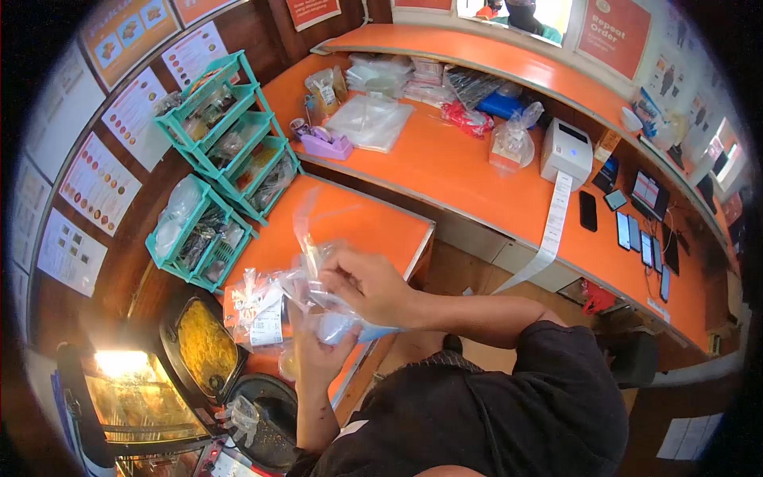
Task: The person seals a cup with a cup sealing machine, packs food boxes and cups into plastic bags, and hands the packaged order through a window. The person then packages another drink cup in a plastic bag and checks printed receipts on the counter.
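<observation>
Both hands are at a crumpled clear plastic bag point(334, 327) above the orange side table. My left hand point(322, 358) is closed round the lower part of the bag, palm toward me. From the right, my right hand point(367, 285) pinches the bag's upper part with bent fingers. A narrow pale strip or stick point(311, 258) stands up by these fingertips; its kind is unclear. Left of the hands sits an orange and black food box point(242, 308) in clear plastic, with a white printed label point(266, 320) on it. My wrist and the bag cover part of that box.
Teal stacking baskets point(208, 151) with packets stand at the left. A tray of yellow food point(208, 346) and a lit warmer point(139, 397) lie below them. Across the gap, the orange counter point(453, 179) bears plastic sheets point(369, 121), a tape dispenser point(327, 146), a receipt printer point(566, 151) and several phones point(624, 229).
</observation>
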A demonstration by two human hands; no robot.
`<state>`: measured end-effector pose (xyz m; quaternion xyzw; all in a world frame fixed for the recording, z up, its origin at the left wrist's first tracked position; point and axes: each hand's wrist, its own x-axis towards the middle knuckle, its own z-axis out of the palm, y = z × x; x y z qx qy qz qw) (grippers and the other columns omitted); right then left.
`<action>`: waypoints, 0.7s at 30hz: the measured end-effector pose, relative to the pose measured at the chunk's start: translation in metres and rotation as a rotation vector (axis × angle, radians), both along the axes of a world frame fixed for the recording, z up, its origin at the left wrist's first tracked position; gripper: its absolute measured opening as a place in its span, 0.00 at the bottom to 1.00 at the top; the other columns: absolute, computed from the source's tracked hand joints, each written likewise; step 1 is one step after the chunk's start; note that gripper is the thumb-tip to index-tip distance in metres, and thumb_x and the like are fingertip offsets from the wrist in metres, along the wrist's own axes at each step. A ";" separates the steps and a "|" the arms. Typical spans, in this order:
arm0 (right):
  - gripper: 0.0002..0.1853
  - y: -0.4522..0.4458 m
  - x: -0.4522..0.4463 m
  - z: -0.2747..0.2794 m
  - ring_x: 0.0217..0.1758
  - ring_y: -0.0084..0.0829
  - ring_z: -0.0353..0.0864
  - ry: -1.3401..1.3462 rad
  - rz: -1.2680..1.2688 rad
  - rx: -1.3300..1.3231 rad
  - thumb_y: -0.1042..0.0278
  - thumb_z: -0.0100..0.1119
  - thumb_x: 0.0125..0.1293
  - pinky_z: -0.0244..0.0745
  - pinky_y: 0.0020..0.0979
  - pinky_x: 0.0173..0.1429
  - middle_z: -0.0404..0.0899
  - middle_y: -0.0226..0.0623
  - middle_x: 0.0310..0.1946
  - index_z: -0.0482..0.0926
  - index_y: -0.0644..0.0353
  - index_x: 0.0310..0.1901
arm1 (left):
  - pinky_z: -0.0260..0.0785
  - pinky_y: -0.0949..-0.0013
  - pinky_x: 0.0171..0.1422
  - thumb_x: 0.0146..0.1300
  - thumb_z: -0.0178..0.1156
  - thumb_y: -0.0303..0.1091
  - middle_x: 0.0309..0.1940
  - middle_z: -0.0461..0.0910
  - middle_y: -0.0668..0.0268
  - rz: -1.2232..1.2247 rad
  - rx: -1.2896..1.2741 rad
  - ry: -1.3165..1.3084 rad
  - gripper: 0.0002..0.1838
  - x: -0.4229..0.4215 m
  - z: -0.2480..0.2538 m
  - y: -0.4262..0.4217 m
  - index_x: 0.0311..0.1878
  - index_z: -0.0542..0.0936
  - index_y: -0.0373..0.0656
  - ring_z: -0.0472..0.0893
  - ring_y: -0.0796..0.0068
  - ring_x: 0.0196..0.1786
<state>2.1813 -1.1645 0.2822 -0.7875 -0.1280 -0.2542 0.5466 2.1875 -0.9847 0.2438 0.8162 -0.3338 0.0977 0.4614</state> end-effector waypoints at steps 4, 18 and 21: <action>0.07 -0.044 -0.008 -0.015 0.29 0.37 0.79 -0.147 -0.007 -0.124 0.68 0.61 0.68 0.72 0.34 0.34 0.76 0.39 0.28 0.77 0.62 0.37 | 0.70 0.53 0.54 0.49 0.73 0.34 0.50 0.71 0.49 -0.040 -0.037 0.221 0.18 -0.005 0.000 -0.047 0.42 0.82 0.36 0.77 0.48 0.52; 0.06 -0.298 -0.028 -0.052 0.29 0.15 0.77 0.079 -0.165 0.297 0.71 0.57 0.72 0.73 0.22 0.33 0.78 0.32 0.27 0.76 0.66 0.41 | 0.67 0.54 0.61 0.56 0.71 0.37 0.53 0.70 0.47 -0.298 0.200 0.192 0.14 -0.005 -0.017 -0.298 0.40 0.83 0.38 0.73 0.46 0.57; 0.06 -0.335 -0.027 -0.050 0.31 0.18 0.77 0.081 -0.197 0.269 0.72 0.57 0.71 0.73 0.24 0.35 0.78 0.32 0.28 0.75 0.66 0.40 | 0.66 0.54 0.62 0.57 0.70 0.38 0.53 0.70 0.49 -0.360 0.188 0.232 0.14 0.000 -0.016 -0.332 0.42 0.83 0.40 0.72 0.47 0.57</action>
